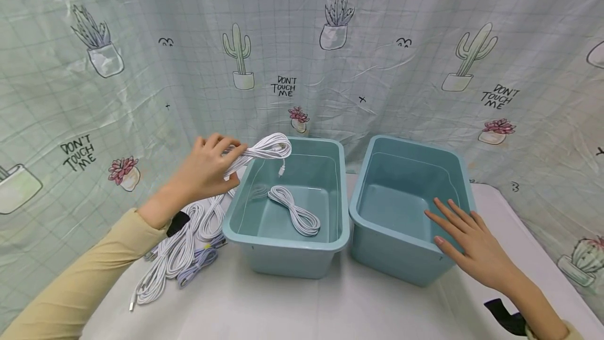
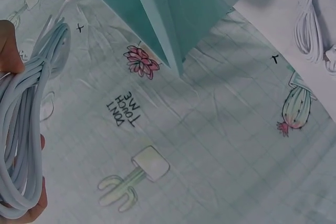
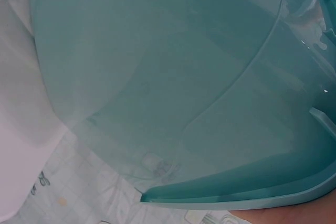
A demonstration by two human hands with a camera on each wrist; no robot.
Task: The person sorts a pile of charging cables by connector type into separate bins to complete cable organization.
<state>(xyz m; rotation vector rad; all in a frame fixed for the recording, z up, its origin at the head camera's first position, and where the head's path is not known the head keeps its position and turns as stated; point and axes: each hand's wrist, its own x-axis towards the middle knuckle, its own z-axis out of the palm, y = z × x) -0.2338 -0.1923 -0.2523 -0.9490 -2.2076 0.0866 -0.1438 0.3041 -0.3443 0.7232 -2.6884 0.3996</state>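
Observation:
In the head view my left hand grips a coiled white cable over the back left corner of the left teal bin. One connector end dangles from the coil. The left wrist view shows the same cable between thumb and fingers, its metal plug near the bin wall. Another coiled white cable lies on the floor of that bin. My right hand has straight, spread fingers over the front right rim of the right teal bin. No cable shows inside the right bin.
Bundled white cables are heaped on the white table, left of the left bin. A lavender cable bundle lies among them. Behind the bins hangs a curtain printed with cacti. The two bins stand side by side.

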